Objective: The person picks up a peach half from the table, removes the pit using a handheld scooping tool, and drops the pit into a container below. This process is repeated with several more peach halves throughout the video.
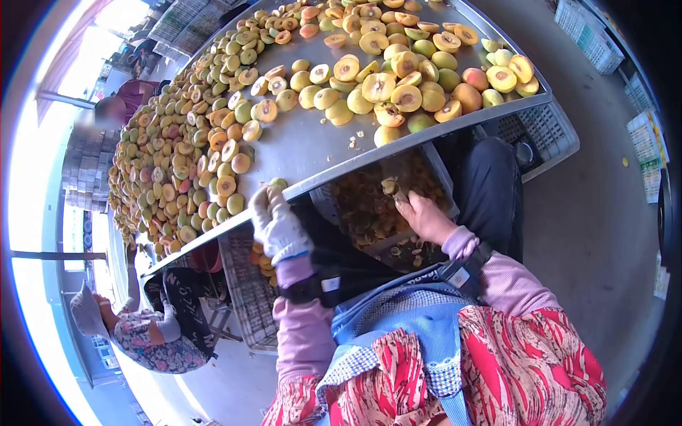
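My left hand (274, 221), in a white glove, is at the near edge of the metal table (312, 151). Its fingers are bent, with a greenish peach piece (278, 184) right at the fingertips. My bare right hand (426, 216) is closed, thumb and fingers pinched, below the table edge. A small pale brownish thing (389, 186) shows at its fingertips; I cannot tell what it is. Under that hand is a crate (442, 174) of brownish pits and scraps (362, 213). Halved peaches (378, 87), many with cut faces up, lie on the table above both hands.
A large heap of peach halves (177, 156) covers the table's left side. Plastic crates (249, 305) stand below the table, another (550, 135) at the right. A person in a floral top (153, 344) sits at the left; another person (131, 99) is farther back. Crates (586, 35) line the right side.
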{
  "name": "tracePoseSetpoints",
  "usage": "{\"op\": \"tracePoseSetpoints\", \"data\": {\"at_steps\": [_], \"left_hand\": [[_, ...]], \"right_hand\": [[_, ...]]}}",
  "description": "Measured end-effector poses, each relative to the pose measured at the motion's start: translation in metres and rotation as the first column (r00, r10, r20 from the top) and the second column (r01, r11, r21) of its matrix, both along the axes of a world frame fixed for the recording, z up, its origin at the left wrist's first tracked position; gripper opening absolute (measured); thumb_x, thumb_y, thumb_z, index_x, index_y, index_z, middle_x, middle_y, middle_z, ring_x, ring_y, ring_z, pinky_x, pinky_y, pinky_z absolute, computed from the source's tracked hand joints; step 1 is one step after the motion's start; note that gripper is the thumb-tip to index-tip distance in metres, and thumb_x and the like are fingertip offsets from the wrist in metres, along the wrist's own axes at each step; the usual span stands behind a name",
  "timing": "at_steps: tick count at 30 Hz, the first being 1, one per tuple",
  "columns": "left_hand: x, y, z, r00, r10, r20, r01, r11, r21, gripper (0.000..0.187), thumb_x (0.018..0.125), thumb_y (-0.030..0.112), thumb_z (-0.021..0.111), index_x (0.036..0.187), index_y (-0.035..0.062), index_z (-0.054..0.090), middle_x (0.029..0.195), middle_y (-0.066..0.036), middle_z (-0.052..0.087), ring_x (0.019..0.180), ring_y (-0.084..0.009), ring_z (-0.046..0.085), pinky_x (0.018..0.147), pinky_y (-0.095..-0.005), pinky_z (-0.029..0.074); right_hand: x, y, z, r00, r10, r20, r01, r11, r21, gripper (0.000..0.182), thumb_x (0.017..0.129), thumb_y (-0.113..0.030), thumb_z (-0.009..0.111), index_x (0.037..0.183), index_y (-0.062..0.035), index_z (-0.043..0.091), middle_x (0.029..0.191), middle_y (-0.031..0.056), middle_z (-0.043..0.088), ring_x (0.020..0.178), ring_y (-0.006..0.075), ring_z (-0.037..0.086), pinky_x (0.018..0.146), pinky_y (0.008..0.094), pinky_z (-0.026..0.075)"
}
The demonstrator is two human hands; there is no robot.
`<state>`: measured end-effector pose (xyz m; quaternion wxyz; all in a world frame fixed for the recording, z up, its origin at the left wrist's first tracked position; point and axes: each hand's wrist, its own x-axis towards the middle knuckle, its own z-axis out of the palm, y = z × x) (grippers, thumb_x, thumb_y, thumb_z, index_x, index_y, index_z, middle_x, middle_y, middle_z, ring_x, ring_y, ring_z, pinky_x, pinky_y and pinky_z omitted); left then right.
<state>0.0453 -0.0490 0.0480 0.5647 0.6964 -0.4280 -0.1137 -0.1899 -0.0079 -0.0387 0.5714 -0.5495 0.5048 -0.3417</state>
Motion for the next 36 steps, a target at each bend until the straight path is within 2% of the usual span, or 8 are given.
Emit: {"op": "tracePoseSetpoints", "data": {"at_steps": [1, 3, 6, 17, 19, 20, 23, 36], "left_hand": [[0.019, 0.001, 0.011, 0.772, 0.122, 0.624, -0.168, 0.986, 0.016, 0.036, 0.082, 0.025, 0.062, 0.109, 0.0023, 0.056, 0.102, -0.018, 0.059, 0.09, -0.032, 0.058, 0.078, -0.0405, 0.048], [0.046, -0.01, 0.026, 0.547, -0.002, 0.837, -0.254, 0.952, 0.169, 0.043, 0.08, 0.026, 0.063, 0.115, 0.0045, 0.054, 0.108, -0.021, 0.056, 0.099, -0.0363, 0.055, 0.086, -0.0428, 0.044], [0.005, -0.052, 0.046, 0.862, -0.326, 0.389, 0.087, 0.85, 0.52, 0.038, 0.081, 0.031, 0.059, 0.112, 0.0092, 0.057, 0.113, -0.017, 0.056, 0.103, -0.0339, 0.054, 0.088, -0.0397, 0.042], [-0.089, -0.188, 0.006, 0.399, -0.802, 0.444, 0.127, 0.528, 0.84, 0.062, 0.073, 0.03, 0.066, 0.128, 0.0114, 0.044, 0.119, -0.022, 0.052, 0.108, -0.0364, 0.053, 0.09, -0.041, 0.044], [-0.082, -0.17, 0.02, 0.675, -0.677, 0.293, 0.249, 0.583, 0.773, 0.053, 0.074, 0.031, 0.068, 0.118, 0.0065, 0.052, 0.107, -0.018, 0.059, 0.099, -0.031, 0.058, 0.085, -0.0384, 0.047], [-0.058, -0.166, -0.007, 0.728, -0.611, -0.31, 0.678, 0.574, 0.459, 0.041, 0.079, 0.03, 0.063, 0.111, 0.0056, 0.055, 0.1, -0.016, 0.06, 0.088, -0.0289, 0.06, 0.073, -0.0372, 0.051], [-0.035, -0.105, -0.009, 0.127, -0.349, -0.928, 0.718, 0.678, -0.157, 0.047, 0.086, 0.047, 0.051, 0.11, 0.0062, 0.052, 0.097, -0.019, 0.058, 0.078, -0.0281, 0.057, 0.064, -0.0361, 0.051], [-0.059, 0.028, -0.032, 0.101, -0.302, -0.948, 0.517, 0.83, -0.209, 0.049, 0.086, 0.037, 0.044, 0.116, -0.0004, 0.054, 0.111, -0.014, 0.058, 0.095, -0.0319, 0.057, 0.088, -0.044, 0.045]], "right_hand": [[0.003, -0.002, -0.007, 0.867, -0.244, -0.435, 0.06, 0.917, -0.394, 0.03, 0.091, -0.033, 0.047, 0.096, -0.0028, 0.045, 0.07, 0.0193, 0.059, 0.065, 0.0368, 0.06, 0.056, 0.0437, 0.047], [0.006, -0.004, 0.012, 0.928, -0.175, -0.328, 0.11, 0.972, -0.207, 0.031, 0.088, -0.025, 0.05, 0.102, 0.0021, 0.044, 0.087, 0.0298, 0.059, 0.084, 0.0472, 0.055, 0.071, 0.0508, 0.045], [0.012, -0.008, 0.015, 0.943, -0.219, -0.249, 0.18, 0.968, -0.172, 0.03, 0.088, -0.025, 0.05, 0.102, 0.0007, 0.045, 0.09, 0.0292, 0.058, 0.086, 0.0448, 0.056, 0.071, 0.0496, 0.045], [0.008, -0.009, 0.01, 0.993, -0.119, 0.007, 0.119, 0.99, -0.075, 0.022, 0.091, -0.024, 0.047, 0.096, -0.0021, 0.046, 0.071, 0.0172, 0.055, 0.06, 0.0342, 0.056, 0.055, 0.0401, 0.043], [0.004, -0.011, 0.022, 0.981, -0.11, 0.159, 0.082, 0.982, 0.17, 0.022, 0.092, -0.025, 0.047, 0.097, -0.0036, 0.045, 0.065, 0.0123, 0.053, 0.051, 0.0258, 0.052, 0.047, 0.0347, 0.041], [0.003, -0.011, 0.028, 0.943, -0.135, 0.305, 0.001, 0.915, 0.404, 0.022, 0.093, -0.027, 0.046, 0.098, -0.0051, 0.045, 0.06, 0.0074, 0.05, 0.041, 0.0174, 0.048, 0.039, 0.0292, 0.038], [0.004, -0.007, 0.035, 0.907, -0.139, 0.396, -0.027, 0.922, 0.386, 0.022, 0.095, -0.029, 0.043, 0.1, -0.0073, 0.044, 0.054, 0.0002, 0.043, 0.035, 0.0063, 0.036, 0.031, 0.022, 0.03], [0.03, 0.017, 0.069, 0.99, 0.107, 0.094, -0.098, 0.99, -0.097, 0.032, 0.095, -0.031, 0.042, 0.103, -0.0004, 0.048, 0.068, 0.0133, 0.054, 0.06, 0.0248, 0.054, 0.054, 0.0333, 0.041]]}}
